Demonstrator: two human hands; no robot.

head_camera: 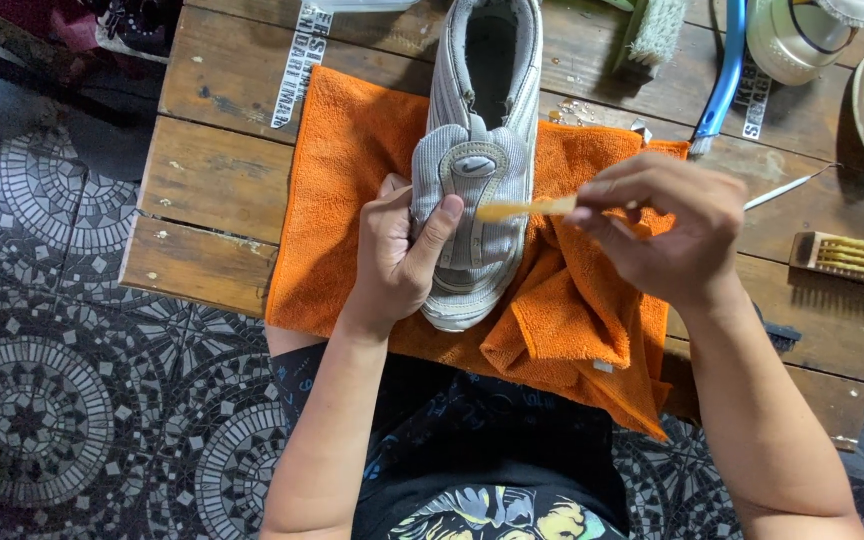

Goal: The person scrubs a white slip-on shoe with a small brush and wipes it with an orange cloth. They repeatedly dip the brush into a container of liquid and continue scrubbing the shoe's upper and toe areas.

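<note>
Grey shoe (479, 150) runs frame-vertical; left hand (402, 255) clamps its toe, right hand (662, 225) pinches a yellow stick (522, 208) across it

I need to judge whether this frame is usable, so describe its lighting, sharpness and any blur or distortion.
Head view: soft, even daylight with only faint shadows under the grey shoe and orange cloth; no harsh glare. The left hand and shoe are sharp, while the right hand and the yellowish tool it holds look slightly smeared. Wide-angle bending shows in the wooden table edges toward the corners.
</note>
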